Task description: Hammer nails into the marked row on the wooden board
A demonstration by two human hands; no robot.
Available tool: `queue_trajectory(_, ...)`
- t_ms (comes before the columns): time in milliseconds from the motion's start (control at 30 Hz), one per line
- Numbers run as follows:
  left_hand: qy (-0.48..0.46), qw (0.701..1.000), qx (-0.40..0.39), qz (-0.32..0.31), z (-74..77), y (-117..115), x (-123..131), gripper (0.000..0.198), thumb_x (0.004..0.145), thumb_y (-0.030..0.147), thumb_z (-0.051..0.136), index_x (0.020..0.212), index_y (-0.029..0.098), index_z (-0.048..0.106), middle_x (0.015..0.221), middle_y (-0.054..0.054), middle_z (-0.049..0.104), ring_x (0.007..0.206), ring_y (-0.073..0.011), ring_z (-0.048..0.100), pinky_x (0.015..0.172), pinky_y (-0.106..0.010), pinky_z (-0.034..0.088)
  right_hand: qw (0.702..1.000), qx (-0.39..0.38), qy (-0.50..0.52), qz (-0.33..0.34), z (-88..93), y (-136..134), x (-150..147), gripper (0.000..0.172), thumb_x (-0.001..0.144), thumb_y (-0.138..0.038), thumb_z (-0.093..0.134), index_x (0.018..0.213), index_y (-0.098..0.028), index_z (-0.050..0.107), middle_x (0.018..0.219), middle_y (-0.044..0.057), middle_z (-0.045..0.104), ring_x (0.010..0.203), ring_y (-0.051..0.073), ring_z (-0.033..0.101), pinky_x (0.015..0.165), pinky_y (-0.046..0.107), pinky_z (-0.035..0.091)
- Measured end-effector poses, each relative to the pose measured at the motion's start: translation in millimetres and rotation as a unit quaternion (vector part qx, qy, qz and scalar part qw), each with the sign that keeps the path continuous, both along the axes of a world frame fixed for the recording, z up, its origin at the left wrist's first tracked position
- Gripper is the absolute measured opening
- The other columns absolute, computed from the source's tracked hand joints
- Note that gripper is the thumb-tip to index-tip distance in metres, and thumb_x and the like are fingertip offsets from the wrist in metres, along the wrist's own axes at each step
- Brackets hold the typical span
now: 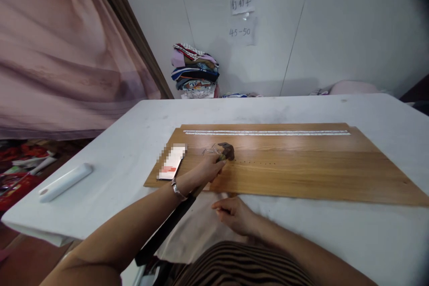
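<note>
My left hand (209, 169) is closed round the handle of a hammer, close up under its head (227, 150); the long dark handle (167, 228) runs back under my forearm. The hammer head rests on a long wooden board (301, 174) beside several loose nails (209, 150). A row of small nails or holes (253, 162) runs rightward along the board. My right hand (233, 214) lies on the white table near the board's front edge, fingers curled loosely, thumb and fingers together; I cannot see anything in it.
A white strip (268, 132) lies along the board's far side. A small white and red card (171, 163) sits at the board's left end. A white cylinder (63, 182) lies on the table (335, 232) at left. Folded cloths (194, 71) are stacked against the wall.
</note>
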State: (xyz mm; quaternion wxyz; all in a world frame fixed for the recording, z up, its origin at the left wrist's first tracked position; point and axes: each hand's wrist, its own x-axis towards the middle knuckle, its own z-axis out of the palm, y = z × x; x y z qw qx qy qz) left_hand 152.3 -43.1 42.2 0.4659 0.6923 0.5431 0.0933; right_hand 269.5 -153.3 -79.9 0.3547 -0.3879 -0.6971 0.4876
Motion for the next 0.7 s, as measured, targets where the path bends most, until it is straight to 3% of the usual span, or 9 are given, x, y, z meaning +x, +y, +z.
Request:
queue_trajectory(167,-0.003,1.000,-0.007,-0.009,-4.3,2.8,-2.6,0.022,0.085,0.039,0.044,0.080,0.019,0.047,0.062,0.004,0.050,0.046,-0.0082,0.046,0.041,-0.020,0.039,1.000,0.005,0.005,-0.001,-0.8,0.6,-0.1,0.037,0.078,-0.011,0.048,0.103,-0.013,0.075,0.074,0.004,0.072,0.059,0.012,0.056,0.057,0.021,0.040)
queue_trajectory(433,-0.018,1.000,0.006,-0.004,7.2,1.3,-0.4,0.019,0.084,0.036,0.044,0.076,0.019,0.046,0.060,0.004,0.049,0.043,-0.0073,0.043,0.038,-0.019,0.037,1.000,0.003,-0.009,0.001,0.8,0.2,0.6,0.034,0.079,-0.013,0.048,0.100,-0.015,0.075,0.074,0.003,0.072,0.059,0.012,0.055,0.057,0.021,0.039)
queue_trajectory(700,-0.004,1.000,-0.005,0.004,-2.5,-1.3,0.0,0.022,0.084,0.039,0.044,0.078,0.019,0.048,0.061,0.003,0.050,0.048,-0.0087,0.046,0.041,-0.020,0.038,1.000,0.002,-0.012,-0.001,-1.3,0.2,-0.3,0.033,0.079,-0.012,0.049,0.099,-0.016,0.075,0.075,0.002,0.073,0.060,0.012,0.056,0.057,0.020,0.041)
